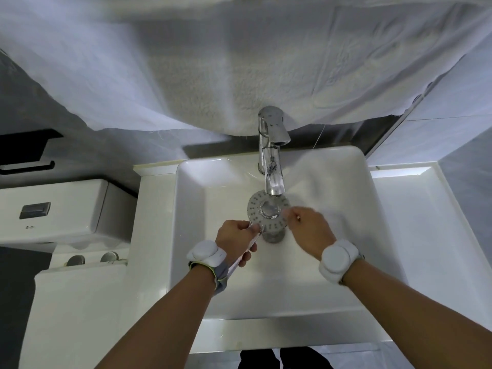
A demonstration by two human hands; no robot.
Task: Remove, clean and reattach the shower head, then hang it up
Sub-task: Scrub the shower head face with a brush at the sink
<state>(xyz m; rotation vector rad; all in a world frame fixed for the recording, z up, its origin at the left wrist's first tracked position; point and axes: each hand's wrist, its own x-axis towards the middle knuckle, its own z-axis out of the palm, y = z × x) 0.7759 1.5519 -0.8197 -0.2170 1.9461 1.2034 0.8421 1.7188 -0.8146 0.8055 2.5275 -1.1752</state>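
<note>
White basin (pixel 191 235) under the tap (pixel 271 166): left hand (pixel 235 242) and right hand (pixel 310 231) each pinch the shower head (pixel 267 213) between them; recommend rotating its nozzle face steadily beneath the spout.

I see a white worktop (pixel 415 209) carrying a square white basin (pixel 191 209) that fills most of it. A chrome tap (pixel 270 147) stands at the basin's far edge.
</note>
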